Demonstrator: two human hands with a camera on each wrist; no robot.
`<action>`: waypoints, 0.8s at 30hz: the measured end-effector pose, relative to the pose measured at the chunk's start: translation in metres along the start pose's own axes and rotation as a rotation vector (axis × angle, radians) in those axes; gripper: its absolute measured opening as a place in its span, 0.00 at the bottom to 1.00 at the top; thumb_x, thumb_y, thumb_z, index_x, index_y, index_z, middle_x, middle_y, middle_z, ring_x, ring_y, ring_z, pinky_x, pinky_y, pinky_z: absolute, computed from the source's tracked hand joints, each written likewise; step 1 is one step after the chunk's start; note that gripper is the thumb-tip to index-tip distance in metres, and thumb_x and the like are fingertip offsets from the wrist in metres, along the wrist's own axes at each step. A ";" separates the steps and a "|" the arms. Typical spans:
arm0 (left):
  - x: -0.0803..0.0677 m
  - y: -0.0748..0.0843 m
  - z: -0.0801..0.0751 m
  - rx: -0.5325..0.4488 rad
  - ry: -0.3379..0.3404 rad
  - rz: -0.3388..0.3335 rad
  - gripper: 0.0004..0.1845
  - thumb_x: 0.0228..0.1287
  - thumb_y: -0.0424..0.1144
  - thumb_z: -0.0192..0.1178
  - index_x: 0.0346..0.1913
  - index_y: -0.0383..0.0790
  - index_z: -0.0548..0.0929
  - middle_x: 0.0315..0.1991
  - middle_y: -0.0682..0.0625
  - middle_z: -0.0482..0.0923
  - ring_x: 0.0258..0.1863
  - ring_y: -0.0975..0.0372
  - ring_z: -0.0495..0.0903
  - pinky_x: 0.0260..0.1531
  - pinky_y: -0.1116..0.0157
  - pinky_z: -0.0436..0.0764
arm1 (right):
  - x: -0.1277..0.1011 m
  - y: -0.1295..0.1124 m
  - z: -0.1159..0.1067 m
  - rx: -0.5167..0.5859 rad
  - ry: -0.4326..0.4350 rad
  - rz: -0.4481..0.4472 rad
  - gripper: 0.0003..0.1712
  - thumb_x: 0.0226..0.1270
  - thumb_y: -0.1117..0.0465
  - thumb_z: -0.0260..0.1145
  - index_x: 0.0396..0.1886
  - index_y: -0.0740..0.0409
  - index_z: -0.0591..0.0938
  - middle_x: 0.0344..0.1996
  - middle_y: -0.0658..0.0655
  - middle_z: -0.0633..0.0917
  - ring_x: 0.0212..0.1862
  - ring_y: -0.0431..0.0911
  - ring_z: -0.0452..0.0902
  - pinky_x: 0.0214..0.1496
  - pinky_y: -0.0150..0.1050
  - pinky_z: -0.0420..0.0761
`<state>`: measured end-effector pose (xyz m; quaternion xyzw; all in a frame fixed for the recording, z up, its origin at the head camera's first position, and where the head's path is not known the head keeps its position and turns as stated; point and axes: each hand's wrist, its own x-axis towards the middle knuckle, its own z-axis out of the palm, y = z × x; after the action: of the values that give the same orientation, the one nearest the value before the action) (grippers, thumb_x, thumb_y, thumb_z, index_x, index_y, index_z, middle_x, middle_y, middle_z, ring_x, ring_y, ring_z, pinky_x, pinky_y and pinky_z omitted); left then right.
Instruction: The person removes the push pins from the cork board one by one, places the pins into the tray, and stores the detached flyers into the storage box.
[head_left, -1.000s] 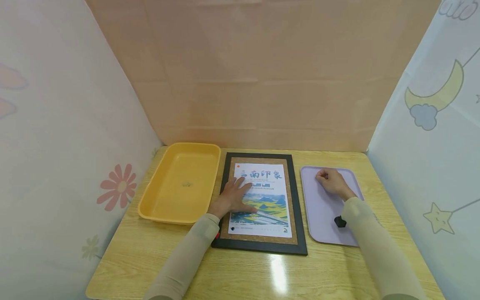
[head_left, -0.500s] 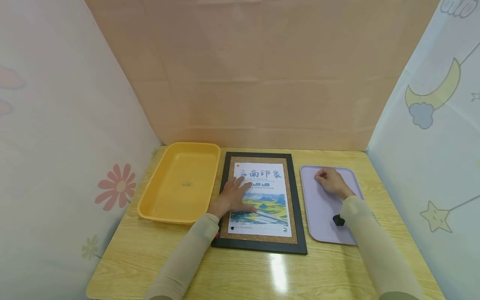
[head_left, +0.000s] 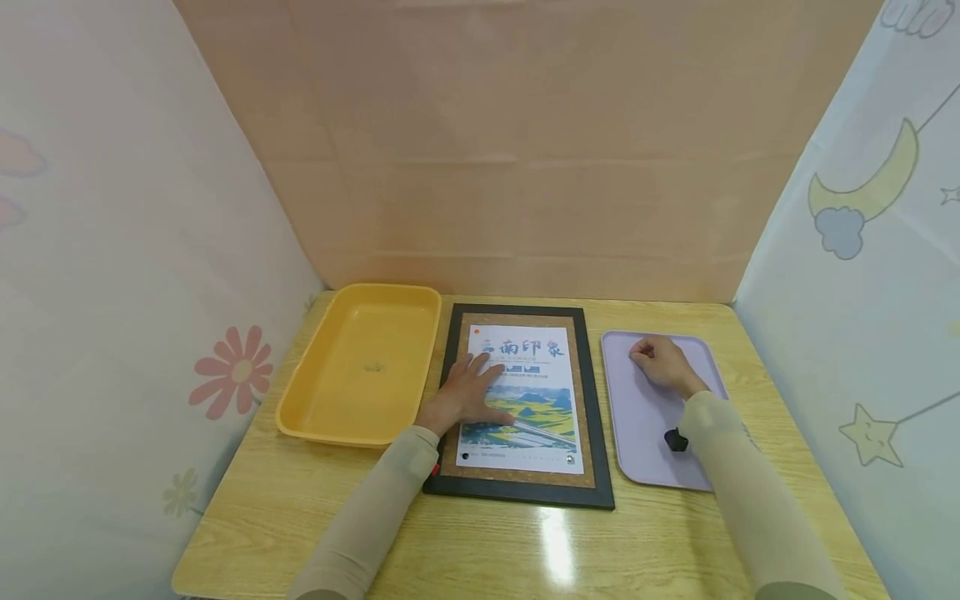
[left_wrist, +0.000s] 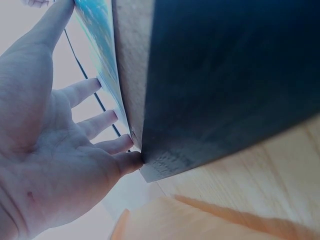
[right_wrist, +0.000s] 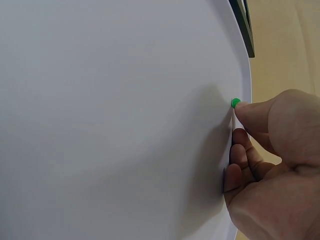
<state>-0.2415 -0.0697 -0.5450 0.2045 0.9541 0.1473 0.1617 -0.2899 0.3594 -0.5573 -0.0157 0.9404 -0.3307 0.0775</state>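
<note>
A black-framed cork board (head_left: 585, 400) lies flat mid-table with a landscape poster (head_left: 532, 392) on it. My left hand (head_left: 468, 390) rests on the poster's left half with fingers spread and straight; in the left wrist view the fingers (left_wrist: 90, 125) press along the poster's edge beside the dark frame (left_wrist: 225, 75). My right hand (head_left: 656, 360) is curled at the far end of a lavender tray (head_left: 637, 417). The right wrist view shows its fingertips (right_wrist: 255, 115) pinching a small green pin (right_wrist: 235, 103) against the tray's surface (right_wrist: 110, 115).
An empty-looking yellow tray (head_left: 300, 400) sits left of the board. A small black object (head_left: 675, 439) lies on the lavender tray beside my right forearm. Fabric walls enclose the wooden table (head_left: 487, 542) on three sides.
</note>
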 end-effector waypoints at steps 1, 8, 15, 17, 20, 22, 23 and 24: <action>0.000 0.000 0.000 0.005 0.000 0.000 0.59 0.65 0.74 0.74 0.92 0.54 0.62 0.96 0.43 0.47 0.95 0.39 0.43 0.95 0.39 0.47 | 0.001 0.000 0.000 0.000 0.001 0.000 0.13 0.90 0.61 0.62 0.57 0.68 0.85 0.51 0.67 0.86 0.51 0.56 0.78 0.52 0.45 0.75; 0.001 0.001 0.001 0.015 0.006 -0.001 0.59 0.64 0.74 0.75 0.92 0.54 0.62 0.95 0.43 0.47 0.95 0.39 0.44 0.95 0.39 0.47 | 0.004 0.004 0.002 0.001 0.010 0.016 0.15 0.90 0.60 0.61 0.59 0.67 0.85 0.52 0.67 0.86 0.51 0.55 0.78 0.52 0.44 0.76; 0.000 0.002 -0.001 0.016 0.009 0.002 0.59 0.65 0.73 0.75 0.91 0.53 0.63 0.95 0.42 0.48 0.95 0.38 0.45 0.94 0.38 0.49 | 0.004 0.003 0.002 0.013 0.010 0.020 0.15 0.90 0.60 0.61 0.59 0.68 0.85 0.51 0.67 0.86 0.51 0.55 0.79 0.51 0.43 0.76; 0.000 0.002 -0.001 0.017 0.009 0.003 0.59 0.65 0.72 0.75 0.91 0.53 0.63 0.95 0.42 0.48 0.95 0.38 0.45 0.94 0.38 0.49 | 0.003 0.002 0.002 0.016 0.010 0.019 0.15 0.90 0.60 0.61 0.59 0.68 0.85 0.50 0.67 0.86 0.51 0.56 0.79 0.51 0.43 0.75; 0.000 0.003 -0.001 0.015 0.010 0.001 0.58 0.65 0.71 0.75 0.91 0.52 0.63 0.95 0.42 0.48 0.95 0.37 0.45 0.94 0.37 0.49 | 0.003 0.003 0.001 0.017 0.007 0.018 0.15 0.90 0.60 0.61 0.60 0.68 0.85 0.51 0.68 0.86 0.51 0.56 0.79 0.52 0.45 0.76; -0.001 0.003 -0.001 0.015 0.012 0.000 0.59 0.65 0.71 0.75 0.91 0.52 0.63 0.95 0.42 0.49 0.95 0.38 0.45 0.94 0.37 0.49 | 0.003 0.004 0.001 0.021 0.006 0.022 0.16 0.90 0.60 0.61 0.61 0.67 0.85 0.53 0.68 0.86 0.52 0.57 0.80 0.53 0.46 0.77; -0.001 0.003 -0.001 0.016 0.012 0.001 0.59 0.65 0.72 0.75 0.91 0.52 0.63 0.95 0.42 0.49 0.95 0.38 0.45 0.94 0.37 0.49 | 0.004 0.005 0.002 0.022 0.004 0.024 0.16 0.90 0.60 0.61 0.61 0.67 0.85 0.53 0.68 0.86 0.53 0.58 0.80 0.54 0.47 0.78; -0.001 0.004 -0.001 0.016 0.012 0.001 0.59 0.65 0.72 0.75 0.91 0.52 0.63 0.95 0.42 0.49 0.95 0.38 0.45 0.94 0.37 0.49 | 0.004 0.006 0.002 0.025 0.000 0.025 0.16 0.89 0.59 0.61 0.62 0.67 0.84 0.54 0.69 0.86 0.54 0.58 0.80 0.55 0.47 0.79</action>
<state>-0.2402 -0.0673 -0.5423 0.2055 0.9561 0.1408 0.1543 -0.2932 0.3628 -0.5635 -0.0027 0.9363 -0.3415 0.0817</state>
